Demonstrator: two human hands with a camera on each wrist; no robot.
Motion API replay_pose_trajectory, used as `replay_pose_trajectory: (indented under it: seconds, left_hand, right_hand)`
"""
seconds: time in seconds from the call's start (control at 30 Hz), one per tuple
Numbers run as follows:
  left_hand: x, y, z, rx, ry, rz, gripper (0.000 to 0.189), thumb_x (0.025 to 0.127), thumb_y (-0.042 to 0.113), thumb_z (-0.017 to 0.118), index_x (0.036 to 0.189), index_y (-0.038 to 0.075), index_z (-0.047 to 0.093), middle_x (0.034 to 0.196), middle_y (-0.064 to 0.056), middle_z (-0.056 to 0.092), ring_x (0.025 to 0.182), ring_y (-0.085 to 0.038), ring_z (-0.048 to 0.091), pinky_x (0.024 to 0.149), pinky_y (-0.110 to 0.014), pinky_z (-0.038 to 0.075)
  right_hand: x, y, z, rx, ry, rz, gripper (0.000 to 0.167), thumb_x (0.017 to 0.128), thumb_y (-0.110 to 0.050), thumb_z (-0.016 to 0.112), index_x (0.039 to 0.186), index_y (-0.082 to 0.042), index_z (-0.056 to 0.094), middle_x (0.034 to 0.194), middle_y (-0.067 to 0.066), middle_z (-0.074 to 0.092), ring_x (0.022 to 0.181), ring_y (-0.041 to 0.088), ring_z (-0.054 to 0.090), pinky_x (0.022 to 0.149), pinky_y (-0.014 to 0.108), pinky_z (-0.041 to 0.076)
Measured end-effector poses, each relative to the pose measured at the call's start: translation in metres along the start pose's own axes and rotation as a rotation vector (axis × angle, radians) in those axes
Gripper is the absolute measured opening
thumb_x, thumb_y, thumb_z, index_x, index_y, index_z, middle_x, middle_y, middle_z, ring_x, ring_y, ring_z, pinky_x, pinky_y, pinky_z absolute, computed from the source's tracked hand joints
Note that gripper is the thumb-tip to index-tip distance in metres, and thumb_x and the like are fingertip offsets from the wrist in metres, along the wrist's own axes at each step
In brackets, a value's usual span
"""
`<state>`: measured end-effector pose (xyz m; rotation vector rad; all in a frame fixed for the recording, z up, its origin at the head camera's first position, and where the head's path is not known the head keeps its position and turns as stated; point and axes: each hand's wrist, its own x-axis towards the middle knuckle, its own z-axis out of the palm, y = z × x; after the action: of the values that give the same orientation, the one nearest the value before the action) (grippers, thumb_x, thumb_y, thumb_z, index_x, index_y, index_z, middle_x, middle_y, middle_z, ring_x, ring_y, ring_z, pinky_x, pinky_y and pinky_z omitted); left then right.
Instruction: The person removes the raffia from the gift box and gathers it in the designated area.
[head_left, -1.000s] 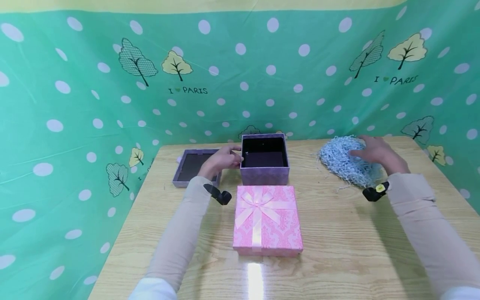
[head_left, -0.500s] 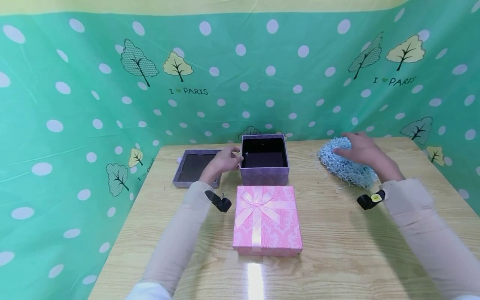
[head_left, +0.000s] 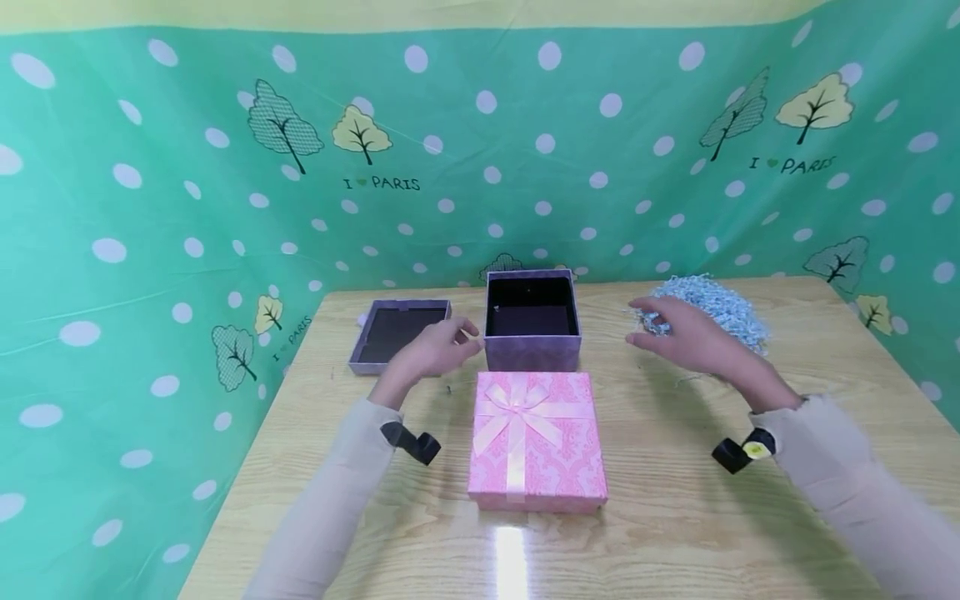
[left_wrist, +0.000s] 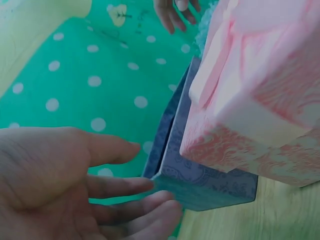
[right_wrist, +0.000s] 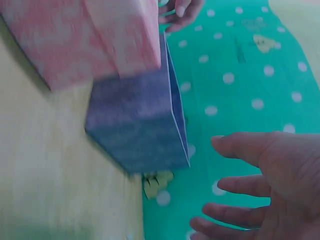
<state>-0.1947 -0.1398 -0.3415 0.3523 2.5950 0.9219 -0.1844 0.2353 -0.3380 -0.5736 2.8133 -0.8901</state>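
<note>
An uncovered purple box (head_left: 532, 355) with a black inside stands at the back middle of the table. In front of it sits a pink patterned gift box (head_left: 562, 467) with a pale ribbon bow, its lid on. My left hand (head_left: 433, 352) is beside the purple box's left wall, fingers loosely bent and holding nothing; whether the fingertips touch the wall I cannot tell. To the right of that box hovers my right hand (head_left: 688, 337), its fingers apart in the right wrist view and nothing in them. Behind it lies a heap of light blue shredded paper (head_left: 723, 307).
A shallow purple lid (head_left: 366, 367), dark inside, lies upturned at the back left, partly behind my left hand. Green dotted cloth (head_left: 540, 175) hangs along the table's back and sides. Bare wood (head_left: 667, 483) shows right of the pink box.
My right hand has moved left and toward me, off the shredded paper to beside the purple box. My left hand has drawn back slightly toward me. The boxes stay in place.
</note>
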Motion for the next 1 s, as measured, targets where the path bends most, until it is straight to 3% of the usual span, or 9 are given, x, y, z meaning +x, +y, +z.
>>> replay_pose_trajectory:
  seconds: [0.13, 0.27, 0.4, 0.5, 0.7, 1.0]
  left_hand:
    - [-0.013, 0.001, 0.006, -0.025, -0.079, 0.010, 0.041, 0.107, 0.025, 0.057, 0.137, -0.002, 0.056, 0.109, -0.016, 0.068, 0.088, -0.024, 0.068, 0.082, -0.039, 0.057]
    - [-0.025, -0.002, 0.017, -0.126, -0.157, -0.025, 0.043, 0.107, 0.021, 0.058, 0.138, -0.008, 0.053, 0.098, -0.015, 0.068, 0.083, -0.023, 0.070, 0.079, -0.036, 0.062]
    - [-0.036, -0.005, 0.029, -0.223, -0.251, -0.036, 0.045, 0.107, 0.022, 0.058, 0.138, -0.009, 0.047, 0.089, -0.014, 0.066, 0.078, -0.022, 0.069, 0.074, -0.039, 0.063]
    - [-0.042, -0.007, 0.035, -0.327, -0.313, -0.041, 0.052, 0.106, 0.021, 0.061, 0.144, -0.007, 0.037, 0.092, -0.017, 0.065, 0.078, -0.024, 0.069, 0.075, -0.040, 0.063]
    - [-0.045, -0.009, 0.042, -0.531, -0.349, -0.067, 0.079, 0.099, 0.012, 0.070, 0.157, -0.002, 0.019, 0.109, -0.023, 0.055, 0.085, -0.027, 0.067, 0.080, -0.042, 0.063]
    - [-0.043, -0.012, 0.046, -0.574, -0.330, -0.078, 0.085, 0.099, 0.011, 0.070, 0.161, 0.001, 0.013, 0.112, -0.022, 0.050, 0.088, -0.028, 0.066, 0.081, -0.043, 0.063]
  right_hand:
    - [-0.011, -0.007, 0.015, 0.103, -0.041, -0.036, 0.058, 0.104, -0.023, 0.066, 0.147, 0.011, 0.045, 0.131, 0.032, 0.058, 0.115, 0.047, 0.061, 0.092, 0.057, 0.055]
    - [-0.023, -0.014, 0.032, 0.232, -0.155, -0.046, 0.057, 0.105, -0.020, 0.063, 0.147, 0.011, 0.042, 0.120, 0.021, 0.063, 0.110, 0.039, 0.064, 0.084, 0.046, 0.059]
    - [-0.033, -0.022, 0.050, 0.418, -0.310, -0.002, 0.066, 0.106, -0.021, 0.062, 0.153, 0.013, 0.030, 0.115, 0.017, 0.062, 0.102, 0.035, 0.064, 0.081, 0.045, 0.059]
    - [-0.038, -0.027, 0.061, 0.556, -0.374, 0.032, 0.076, 0.106, -0.022, 0.062, 0.156, 0.013, 0.018, 0.116, 0.021, 0.058, 0.097, 0.034, 0.066, 0.083, 0.049, 0.061]
    - [-0.041, -0.029, 0.072, 0.708, -0.355, 0.094, 0.080, 0.105, -0.017, 0.062, 0.159, 0.007, 0.009, 0.119, 0.025, 0.046, 0.096, 0.031, 0.066, 0.084, 0.050, 0.061]
    - [-0.040, -0.029, 0.076, 0.766, -0.334, 0.137, 0.081, 0.106, -0.019, 0.062, 0.162, 0.001, 0.008, 0.117, 0.023, 0.043, 0.096, 0.029, 0.063, 0.082, 0.045, 0.062]
